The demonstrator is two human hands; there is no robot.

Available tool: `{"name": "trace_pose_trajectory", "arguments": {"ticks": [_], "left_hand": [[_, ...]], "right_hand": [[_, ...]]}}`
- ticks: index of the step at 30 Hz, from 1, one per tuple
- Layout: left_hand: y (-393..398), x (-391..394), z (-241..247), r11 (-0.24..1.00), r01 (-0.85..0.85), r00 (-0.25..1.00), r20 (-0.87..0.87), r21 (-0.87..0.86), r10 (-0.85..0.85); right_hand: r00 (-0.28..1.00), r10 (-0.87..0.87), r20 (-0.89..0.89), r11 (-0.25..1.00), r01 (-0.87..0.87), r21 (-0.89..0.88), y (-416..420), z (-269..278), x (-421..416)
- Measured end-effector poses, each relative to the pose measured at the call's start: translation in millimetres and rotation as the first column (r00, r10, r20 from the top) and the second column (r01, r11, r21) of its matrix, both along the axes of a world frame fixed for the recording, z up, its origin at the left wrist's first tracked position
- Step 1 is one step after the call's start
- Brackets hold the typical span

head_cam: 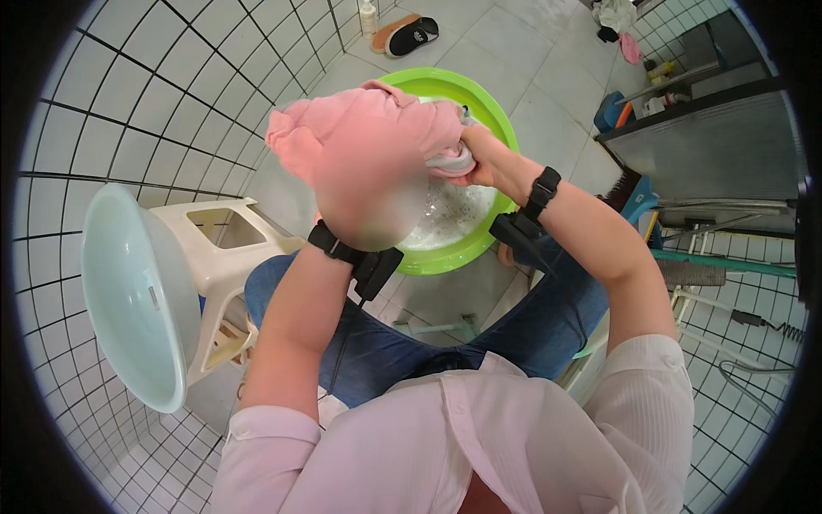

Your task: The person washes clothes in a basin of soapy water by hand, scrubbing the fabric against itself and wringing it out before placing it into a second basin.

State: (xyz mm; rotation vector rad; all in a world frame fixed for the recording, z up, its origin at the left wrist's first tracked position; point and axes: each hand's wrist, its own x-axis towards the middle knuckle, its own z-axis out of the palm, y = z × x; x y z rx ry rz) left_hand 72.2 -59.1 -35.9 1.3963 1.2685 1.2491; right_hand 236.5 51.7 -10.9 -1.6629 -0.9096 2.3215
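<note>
A pink cloth garment [379, 128] with a whitish part hangs bunched over the left side of a bright green basin [449, 260]. Foamy, soapy water [453, 209] lies in the basin. My right hand [481, 157] is closed on the garment's right end, above the water. A blurred patch covers most of my left hand, at the garment's lower left; only its edge by the wrist shows, so its grip cannot be made out. Black straps with small devices sit on both wrists.
A pale blue basin [131, 295] leans tilted at a cream plastic stool [225, 276] on my left. Shoes [411, 36] and a white bottle [368, 19] stand beyond the green basin. Brushes [632, 193] and a grey panel [713, 154] are on the right. Tiled wall at left.
</note>
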Motion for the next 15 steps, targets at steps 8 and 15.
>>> {"name": "trace_pose_trajectory", "arguments": {"ticks": [8,15], "left_hand": [[-1.5,13.5,16.5,0.991,0.084,0.988,0.141,-0.101,-0.069],[-7.8,10.9,24.1,0.988,0.037,0.995,0.102,-0.148,-0.022]], "right_hand": [[0.995,0.096,0.024,0.966,-0.099,0.24,-1.3,2.9,5.6],[0.659,0.412,0.629,0.328,-0.751,0.572,14.2,12.6,4.4]]}}
